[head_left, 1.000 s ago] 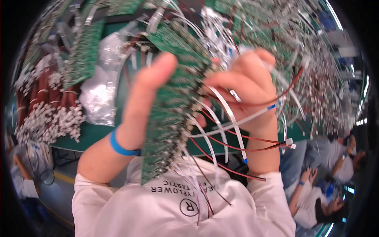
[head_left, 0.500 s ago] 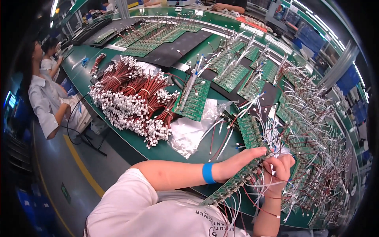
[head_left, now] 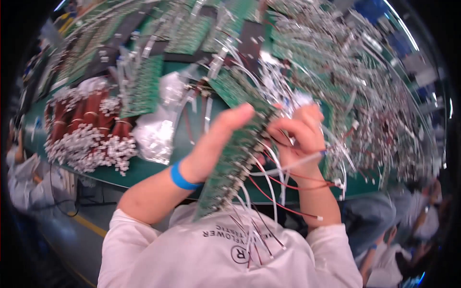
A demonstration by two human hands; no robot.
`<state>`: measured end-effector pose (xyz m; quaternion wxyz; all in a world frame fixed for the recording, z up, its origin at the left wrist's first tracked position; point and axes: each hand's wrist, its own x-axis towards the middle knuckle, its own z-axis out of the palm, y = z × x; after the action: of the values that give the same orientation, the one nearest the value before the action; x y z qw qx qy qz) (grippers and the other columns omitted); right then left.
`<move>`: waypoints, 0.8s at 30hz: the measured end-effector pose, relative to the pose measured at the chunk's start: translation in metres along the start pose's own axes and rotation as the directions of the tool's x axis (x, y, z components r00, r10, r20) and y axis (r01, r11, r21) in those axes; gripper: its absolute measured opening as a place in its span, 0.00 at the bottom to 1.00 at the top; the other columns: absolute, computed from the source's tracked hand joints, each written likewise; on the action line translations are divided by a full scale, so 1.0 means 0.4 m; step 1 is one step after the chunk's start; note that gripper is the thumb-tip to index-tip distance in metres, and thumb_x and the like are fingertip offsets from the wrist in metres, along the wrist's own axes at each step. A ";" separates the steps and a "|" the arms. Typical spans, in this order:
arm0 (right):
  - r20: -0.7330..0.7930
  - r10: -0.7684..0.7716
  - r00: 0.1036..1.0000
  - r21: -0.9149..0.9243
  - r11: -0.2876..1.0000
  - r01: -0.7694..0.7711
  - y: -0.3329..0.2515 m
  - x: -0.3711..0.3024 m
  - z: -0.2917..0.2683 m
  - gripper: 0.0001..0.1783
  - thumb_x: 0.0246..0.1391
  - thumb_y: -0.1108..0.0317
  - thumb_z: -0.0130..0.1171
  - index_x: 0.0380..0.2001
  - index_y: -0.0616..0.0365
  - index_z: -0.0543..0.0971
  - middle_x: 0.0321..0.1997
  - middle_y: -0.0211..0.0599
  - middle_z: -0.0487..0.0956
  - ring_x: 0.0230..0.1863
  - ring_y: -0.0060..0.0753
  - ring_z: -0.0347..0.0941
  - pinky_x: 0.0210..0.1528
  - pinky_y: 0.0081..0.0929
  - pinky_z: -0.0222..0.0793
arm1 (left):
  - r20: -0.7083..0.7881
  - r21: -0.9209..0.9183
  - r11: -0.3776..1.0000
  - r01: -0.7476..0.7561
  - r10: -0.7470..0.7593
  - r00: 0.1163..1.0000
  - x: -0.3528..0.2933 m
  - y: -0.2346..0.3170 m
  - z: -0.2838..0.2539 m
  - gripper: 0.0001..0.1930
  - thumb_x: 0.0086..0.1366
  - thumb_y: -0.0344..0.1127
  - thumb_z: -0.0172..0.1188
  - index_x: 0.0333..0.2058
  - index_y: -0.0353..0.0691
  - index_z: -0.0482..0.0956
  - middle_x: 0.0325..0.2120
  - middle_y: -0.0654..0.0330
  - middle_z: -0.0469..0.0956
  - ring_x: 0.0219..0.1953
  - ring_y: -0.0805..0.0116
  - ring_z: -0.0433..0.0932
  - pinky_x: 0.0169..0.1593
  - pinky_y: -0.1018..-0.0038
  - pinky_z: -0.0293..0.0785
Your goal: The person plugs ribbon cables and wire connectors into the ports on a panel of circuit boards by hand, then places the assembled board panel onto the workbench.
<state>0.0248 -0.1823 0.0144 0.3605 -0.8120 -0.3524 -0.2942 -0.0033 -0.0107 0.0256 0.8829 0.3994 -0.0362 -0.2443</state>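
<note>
A long green circuit board panel (head_left: 234, 152) slants across the middle, tilted, its lower end close to my shirt. My left hand (head_left: 211, 144) grips it from the left, thumb along its face. White and dark-red wires (head_left: 271, 180) with small plugs hang from its right edge. At that edge, my right hand (head_left: 302, 134) has its fingers curled and pinched together. What sits between those fingertips is blurred and hidden. A white wire passes across the right hand's wrist side.
Bundles of red wires with white connectors (head_left: 91, 137) lie at the left. Beside them are a clear plastic bag (head_left: 161, 129) and another wired board (head_left: 144, 91). Many wired boards (head_left: 331, 81) crowd the right and far table. Other people sit at the left and right edges.
My view has swung, so the table and wire bundles appear farther left and people show at the right. Both hands stay at the board, which looks steeper. The picture is blurrier.
</note>
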 end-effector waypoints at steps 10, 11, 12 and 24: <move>-0.062 -0.106 0.993 -0.038 0.994 0.103 0.034 -0.013 0.007 0.13 0.22 0.67 0.63 0.21 0.47 0.76 0.20 0.22 0.70 0.27 0.31 0.64 0.35 0.28 0.54 | -0.054 0.067 0.994 -0.085 0.089 0.995 0.019 -0.008 0.007 0.31 0.62 0.55 0.41 0.49 0.31 0.69 0.33 0.56 0.77 0.30 0.71 0.76 0.33 0.75 0.75; -0.058 -0.100 0.993 -0.038 0.994 0.098 0.036 -0.016 0.008 0.13 0.22 0.67 0.63 0.21 0.47 0.76 0.20 0.22 0.70 0.27 0.31 0.64 0.35 0.28 0.54 | -0.069 0.064 0.994 -0.083 0.088 0.994 0.016 -0.006 0.011 0.31 0.62 0.55 0.41 0.49 0.31 0.69 0.33 0.56 0.77 0.30 0.70 0.76 0.32 0.75 0.75; -0.054 -0.108 0.993 -0.049 0.993 0.106 0.038 -0.019 0.009 0.14 0.21 0.66 0.63 0.21 0.47 0.77 0.20 0.22 0.70 0.27 0.30 0.64 0.34 0.28 0.53 | -0.067 0.065 0.994 -0.091 0.096 0.993 0.020 -0.008 0.010 0.30 0.62 0.54 0.40 0.49 0.30 0.69 0.33 0.55 0.77 0.30 0.71 0.76 0.31 0.76 0.76; -0.032 -0.044 0.999 -0.004 0.999 0.044 0.028 -0.024 0.001 0.15 0.21 0.66 0.63 0.23 0.47 0.78 0.24 0.21 0.73 0.31 0.30 0.66 0.39 0.28 0.53 | -0.089 0.050 0.996 -0.072 0.076 0.993 0.017 -0.006 0.005 0.33 0.61 0.56 0.40 0.49 0.28 0.69 0.34 0.55 0.76 0.31 0.70 0.76 0.32 0.76 0.76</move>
<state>0.0282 -0.1908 0.0028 0.3583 -0.7997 -0.3641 -0.3155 0.0012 -0.0166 0.0241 0.8825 0.4291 -0.0163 -0.1920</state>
